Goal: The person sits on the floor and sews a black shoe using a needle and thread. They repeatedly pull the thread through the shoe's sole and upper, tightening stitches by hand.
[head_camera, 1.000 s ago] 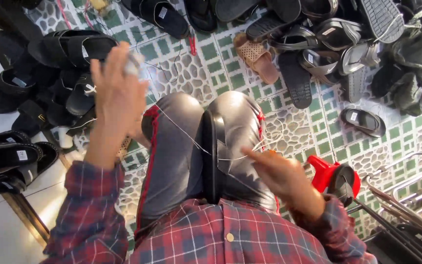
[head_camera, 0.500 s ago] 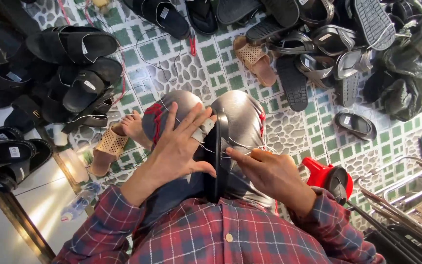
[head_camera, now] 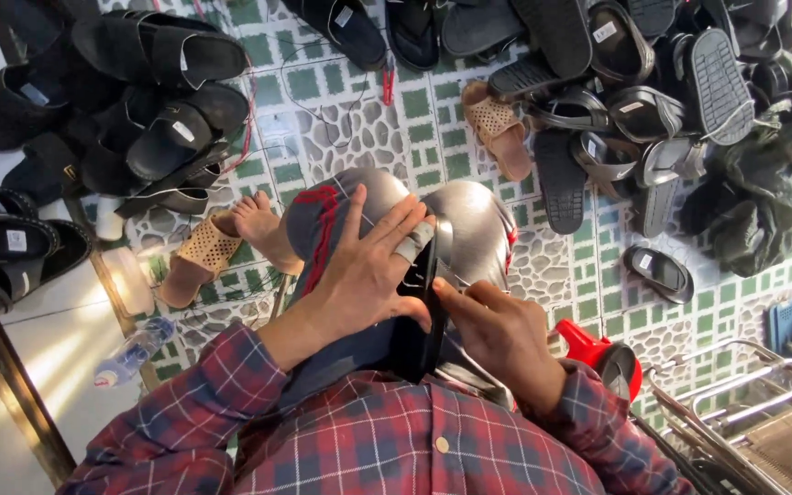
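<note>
I sit with my knees together, in shiny grey trousers and a red plaid shirt. A black sandal sole (head_camera: 422, 316) stands on edge between my thighs. My left hand (head_camera: 364, 270) lies flat against its left side, fingers spread, with tape on one finger. My right hand (head_camera: 497, 335) presses on its right side, fingertips at the top edge, and pinches something too small to make out. My bare left foot (head_camera: 263, 229) rests beside a tan perforated sandal (head_camera: 196, 257).
Black sandals (head_camera: 153, 101) are piled on the green-and-white tiled floor (head_camera: 332, 115) at the left and across the top right. Another tan sandal (head_camera: 497, 128) lies ahead. A red object (head_camera: 598, 353) sits by my right elbow, a metal frame (head_camera: 744, 412) at the lower right, a plastic bottle (head_camera: 135, 353) at the lower left.
My left hand came down from a raised position and now lies flat on the black sole. My right hand stayed at the sole, shifting slightly along its edge.
</note>
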